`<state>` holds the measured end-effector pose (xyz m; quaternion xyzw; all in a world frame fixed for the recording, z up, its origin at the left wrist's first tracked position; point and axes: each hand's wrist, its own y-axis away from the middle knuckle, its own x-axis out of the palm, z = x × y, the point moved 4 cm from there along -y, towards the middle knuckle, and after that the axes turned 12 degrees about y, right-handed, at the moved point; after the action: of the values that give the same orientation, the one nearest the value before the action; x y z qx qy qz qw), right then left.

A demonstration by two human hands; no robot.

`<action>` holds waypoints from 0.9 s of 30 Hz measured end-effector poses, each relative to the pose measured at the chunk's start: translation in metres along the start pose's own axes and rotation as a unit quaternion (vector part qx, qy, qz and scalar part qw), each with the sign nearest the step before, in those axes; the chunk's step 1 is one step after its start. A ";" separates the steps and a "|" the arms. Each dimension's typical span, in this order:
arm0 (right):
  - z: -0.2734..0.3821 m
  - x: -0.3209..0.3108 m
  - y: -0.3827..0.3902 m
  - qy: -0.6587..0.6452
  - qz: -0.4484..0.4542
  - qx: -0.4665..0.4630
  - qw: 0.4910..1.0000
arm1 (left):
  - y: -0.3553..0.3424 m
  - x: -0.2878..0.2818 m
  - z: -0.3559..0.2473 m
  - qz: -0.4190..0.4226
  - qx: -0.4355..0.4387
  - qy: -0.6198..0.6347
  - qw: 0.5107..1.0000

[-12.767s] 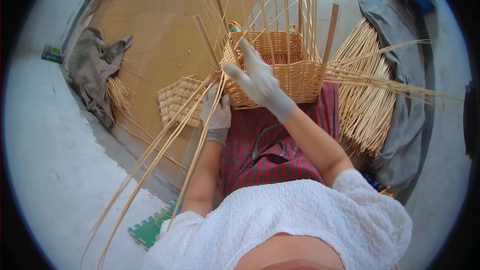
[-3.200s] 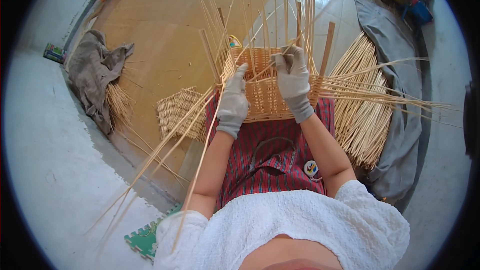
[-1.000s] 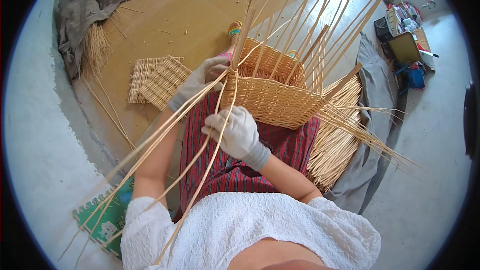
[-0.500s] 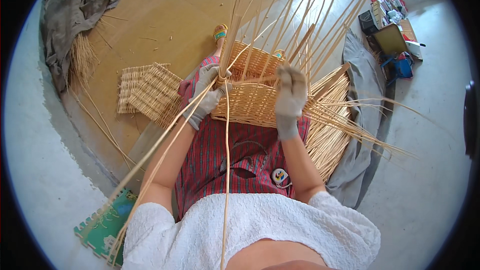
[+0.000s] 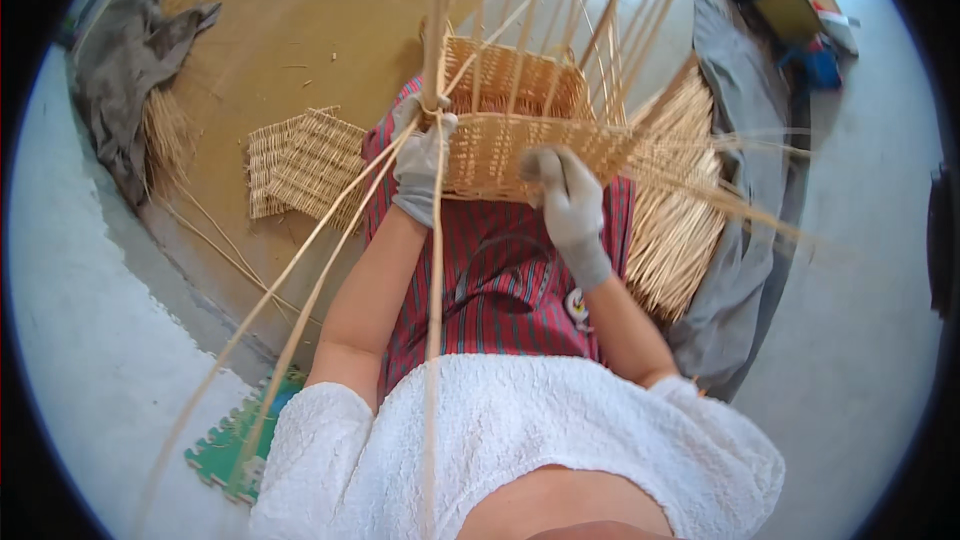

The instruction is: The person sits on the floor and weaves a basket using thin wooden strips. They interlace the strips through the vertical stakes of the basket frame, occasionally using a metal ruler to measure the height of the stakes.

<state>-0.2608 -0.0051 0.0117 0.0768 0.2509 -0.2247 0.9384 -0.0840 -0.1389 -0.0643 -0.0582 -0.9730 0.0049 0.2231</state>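
A woven cane basket (image 5: 500,160) sits on red striped cloth (image 5: 490,320) over my lap, with long uprights rising from it. My left hand (image 5: 420,155), in a pale glove, is closed round the basket's left corner post (image 5: 432,70), where loose canes (image 5: 318,240) cross and trail toward the lower left. My right hand (image 5: 560,195), gloved and slightly blurred, is at the front wall of the basket, right of centre, with curled fingers; I cannot make out what, if anything, is in them.
Two flat woven panels (image 5: 305,165) lie at left, near grey cloth (image 5: 130,75) over thin canes. A large cane bundle (image 5: 670,240) and grey sheet (image 5: 750,230) lie at right, with assorted items (image 5: 785,15) beyond. A green foam mat (image 5: 220,450) is at lower left.
My right hand, at the trailing canes near the left corner a second ago, has moved right, then down along the front wall. My left hand stays at the corner. The view has shifted.
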 end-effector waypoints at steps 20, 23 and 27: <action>0.032 0.052 -0.036 0.117 0.043 -0.260 0.958 | 0.020 -0.017 -0.011 -0.075 0.082 -0.026 0.993; -0.015 0.009 -0.013 -0.071 0.050 -0.067 0.994 | 0.057 0.017 -0.028 0.100 0.306 -0.383 0.866; -0.058 -0.018 -0.027 -0.240 -0.152 -0.005 0.959 | 0.004 0.077 -0.022 0.166 0.023 -0.332 0.928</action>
<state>-0.3121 -0.0071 -0.0305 -0.0234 0.0280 -0.3756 0.9261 -0.1423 -0.1261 -0.0110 -0.2091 -0.9675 0.0832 -0.1151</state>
